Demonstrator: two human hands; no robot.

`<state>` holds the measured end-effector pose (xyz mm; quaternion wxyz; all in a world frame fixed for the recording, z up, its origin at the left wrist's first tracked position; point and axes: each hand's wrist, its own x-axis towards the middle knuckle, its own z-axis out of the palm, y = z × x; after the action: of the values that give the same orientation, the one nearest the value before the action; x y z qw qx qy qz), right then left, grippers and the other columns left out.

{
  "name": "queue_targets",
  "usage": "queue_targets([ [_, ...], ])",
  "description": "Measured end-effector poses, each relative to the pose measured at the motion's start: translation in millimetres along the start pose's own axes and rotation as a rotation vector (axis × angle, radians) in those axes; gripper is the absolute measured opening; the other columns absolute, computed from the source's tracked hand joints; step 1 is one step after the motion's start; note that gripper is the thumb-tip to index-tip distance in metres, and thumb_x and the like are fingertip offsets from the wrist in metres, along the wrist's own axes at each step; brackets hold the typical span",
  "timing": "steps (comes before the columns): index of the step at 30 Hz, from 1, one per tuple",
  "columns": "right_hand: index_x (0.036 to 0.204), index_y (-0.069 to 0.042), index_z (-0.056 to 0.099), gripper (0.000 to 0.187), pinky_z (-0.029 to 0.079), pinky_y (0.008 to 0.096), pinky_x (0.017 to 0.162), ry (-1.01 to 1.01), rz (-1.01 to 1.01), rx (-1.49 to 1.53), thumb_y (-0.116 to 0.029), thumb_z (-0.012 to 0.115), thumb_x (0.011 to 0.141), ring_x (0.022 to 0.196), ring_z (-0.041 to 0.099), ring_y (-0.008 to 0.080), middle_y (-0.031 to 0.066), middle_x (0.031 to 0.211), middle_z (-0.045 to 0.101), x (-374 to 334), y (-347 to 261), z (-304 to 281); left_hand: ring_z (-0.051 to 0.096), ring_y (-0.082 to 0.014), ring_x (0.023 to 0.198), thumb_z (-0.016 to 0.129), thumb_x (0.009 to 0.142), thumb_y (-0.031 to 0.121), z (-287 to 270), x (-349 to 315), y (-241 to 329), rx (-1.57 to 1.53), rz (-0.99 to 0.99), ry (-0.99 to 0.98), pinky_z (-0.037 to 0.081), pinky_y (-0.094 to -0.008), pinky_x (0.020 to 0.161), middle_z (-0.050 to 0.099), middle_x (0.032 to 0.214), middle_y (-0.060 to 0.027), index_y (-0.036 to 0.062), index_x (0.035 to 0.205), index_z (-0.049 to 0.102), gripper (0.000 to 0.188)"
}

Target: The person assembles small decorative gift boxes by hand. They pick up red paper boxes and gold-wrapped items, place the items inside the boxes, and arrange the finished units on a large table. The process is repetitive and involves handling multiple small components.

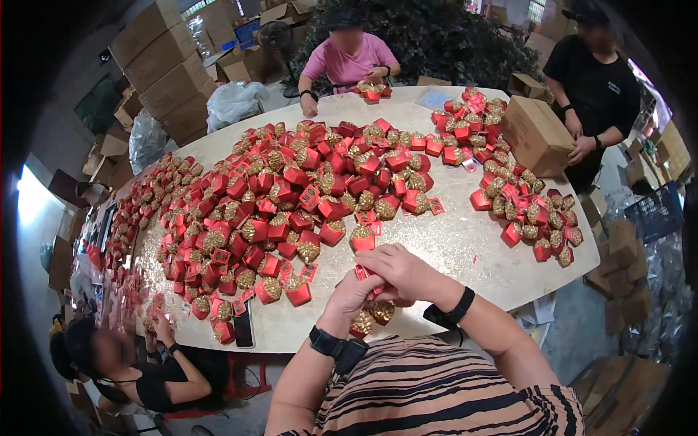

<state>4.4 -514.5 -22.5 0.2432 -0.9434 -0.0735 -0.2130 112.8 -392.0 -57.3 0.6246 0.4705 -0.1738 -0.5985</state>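
Note:
At the table's near edge my hands are together. My left hand is closed, with a red piece of an ornament showing between its fingers and those of my right hand. My right hand lies over it from the right, its fingers bent round the red piece and hiding much of it. Just below my hands show glittery gold ornament tops; I cannot tell whether they are held or lie on the table. Beyond my fingers lies another red-and-gold ornament with a tag.
A big heap of red-and-gold ornaments spreads over the pale table, with a smaller cluster at right. A phone lies near the front edge. One person holds a cardboard box; others work across and at left.

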Motion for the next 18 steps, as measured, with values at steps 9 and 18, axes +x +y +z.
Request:
queue_targets([
  [9, 0.121, -0.005, 0.047, 0.073, 0.039, 0.0409, 0.090, 0.195, 0.043, -0.014, -0.019, 0.073, 0.054, 0.101, 0.050, 0.0304, 0.0119, 0.108, 0.053, 1, 1, 5, 0.058, -0.0161, 0.092, 0.058, 0.077, 0.002, 4, -1, 11, 0.013, 0.068, -0.075, 0.050, -0.0288, 0.078, 0.059, 0.100, -0.0066, 0.0027, 0.109, 0.053, 0.033],
  [18, 0.120, -0.005, 0.048, 0.065, 0.037, 0.0395, 0.093, 0.339, 0.260, 0.316, -0.025, 0.073, 0.064, 0.108, 0.050, 0.0322, 0.0153, 0.117, 0.052, -1, -10, 8, 0.056, -0.0119, 0.081, 0.060, 0.072, -0.002, 18, 1, 15, 0.509, 0.407, 0.153, 0.046, -0.0259, 0.070, 0.059, 0.091, -0.0051, 0.0007, 0.104, 0.051, 0.034],
])
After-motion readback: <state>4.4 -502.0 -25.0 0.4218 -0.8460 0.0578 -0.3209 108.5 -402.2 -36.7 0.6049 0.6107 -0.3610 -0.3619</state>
